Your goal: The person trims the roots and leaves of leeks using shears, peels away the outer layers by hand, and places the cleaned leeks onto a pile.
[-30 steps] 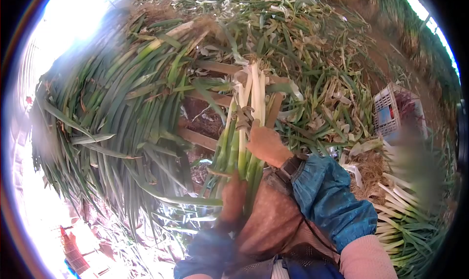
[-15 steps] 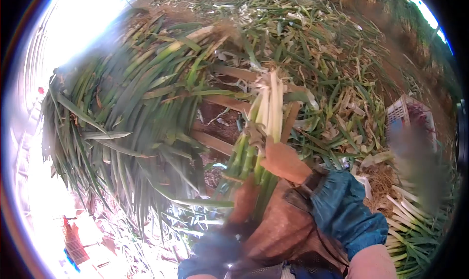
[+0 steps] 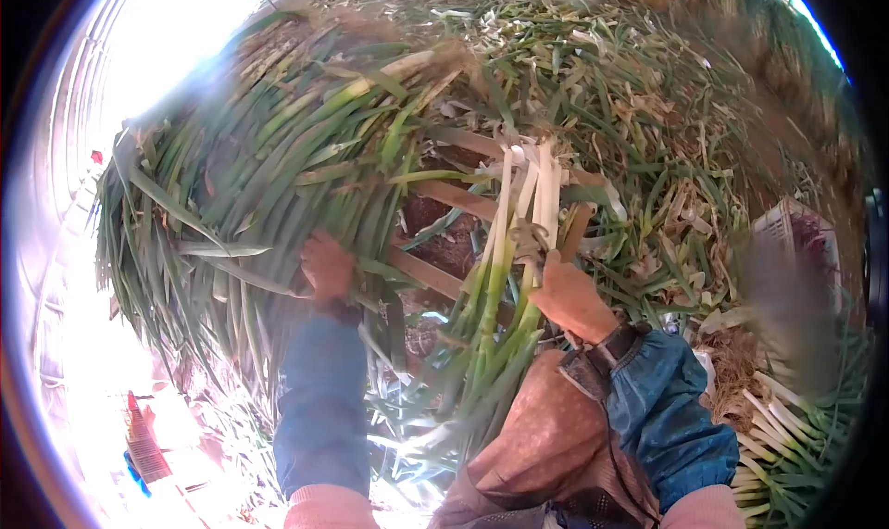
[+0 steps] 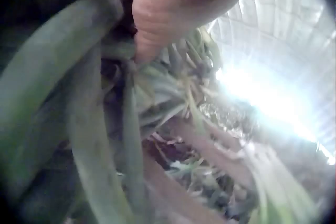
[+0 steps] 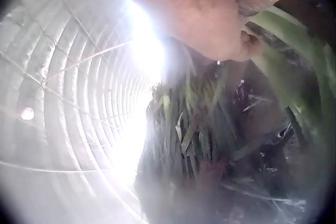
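Observation:
Several long green onions [image 3: 500,251], white at the root end, lie side by side over wooden slats with their leaves toward the person. My right hand [image 3: 574,297] grips them from the right side, and its curled fingers show against the green stems in the right wrist view. A small dark object [image 3: 531,240] by those fingers is too unclear to name. My left hand [image 3: 327,265] is at the large leafy pile [image 3: 250,177] on the left, touching the leaves. In the left wrist view, leaves [image 4: 89,119] surround that hand [image 4: 173,8] and its fingertips are hidden.
Wooden slats [image 3: 454,198] span the gap between pile and bunch. Loose leaf scraps [image 3: 648,140] cover the ground beyond. To the right stand a pale crate [image 3: 787,228] and, lower, more white-stemmed onions [image 3: 773,427]. A curved translucent wall [image 5: 68,103] rises at the left.
My left hand has left the bunch and moved left to the leafy pile. My right hand remains on the bunch, whose stems are more spread out. The whole view has shifted slightly.

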A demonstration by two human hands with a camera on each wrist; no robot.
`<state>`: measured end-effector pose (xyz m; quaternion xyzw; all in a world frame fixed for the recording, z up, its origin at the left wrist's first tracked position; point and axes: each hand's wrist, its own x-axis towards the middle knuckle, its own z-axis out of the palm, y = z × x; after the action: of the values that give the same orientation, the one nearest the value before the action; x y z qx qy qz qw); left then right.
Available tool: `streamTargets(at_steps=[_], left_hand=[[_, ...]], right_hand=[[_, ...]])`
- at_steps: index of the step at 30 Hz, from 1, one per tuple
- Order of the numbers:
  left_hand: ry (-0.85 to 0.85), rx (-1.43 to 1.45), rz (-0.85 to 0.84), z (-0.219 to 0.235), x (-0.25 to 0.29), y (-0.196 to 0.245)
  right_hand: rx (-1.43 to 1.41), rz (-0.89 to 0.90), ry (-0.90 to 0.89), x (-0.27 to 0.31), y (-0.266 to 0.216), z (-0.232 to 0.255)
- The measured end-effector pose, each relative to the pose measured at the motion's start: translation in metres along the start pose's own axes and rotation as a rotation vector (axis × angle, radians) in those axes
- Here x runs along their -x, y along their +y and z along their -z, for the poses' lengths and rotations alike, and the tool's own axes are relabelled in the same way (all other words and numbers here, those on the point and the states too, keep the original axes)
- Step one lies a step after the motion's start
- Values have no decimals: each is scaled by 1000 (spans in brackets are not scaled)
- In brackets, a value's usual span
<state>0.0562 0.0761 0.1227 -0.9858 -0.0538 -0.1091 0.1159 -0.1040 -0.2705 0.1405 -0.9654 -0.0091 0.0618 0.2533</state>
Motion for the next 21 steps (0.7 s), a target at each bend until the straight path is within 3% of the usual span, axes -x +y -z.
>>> streamTargets(at_steps=[3,6,8,10,13,16,17,19,20,21], left_hand=[[19,110,-161,-23,3,-14],[17,131,-342,-5,23,-4],[-28,78,-373,10,60,25],[-60,247,-472,28,104,44],[-152,290,-485,25,169,65],[-237,467,-590,14,217,59],[-291,559,-627,29,220,62],[-323,444,-794,53,207,64],[-430,416,-770,75,189,66],[-407,398,-726,72,173,67]], right_hand=[[81,198,39,2,3,-24],[-172,58,7,10,-33,-5],[-197,115,7,15,-42,-4],[-202,170,4,18,-51,-8],[-179,128,-132,24,-68,-3],[-106,150,-94,13,-53,-11],[-82,163,-71,10,-48,-13],[-109,64,-104,6,-43,-18],[-123,16,-121,7,-43,-20],[-151,30,-162,10,-46,-18]])
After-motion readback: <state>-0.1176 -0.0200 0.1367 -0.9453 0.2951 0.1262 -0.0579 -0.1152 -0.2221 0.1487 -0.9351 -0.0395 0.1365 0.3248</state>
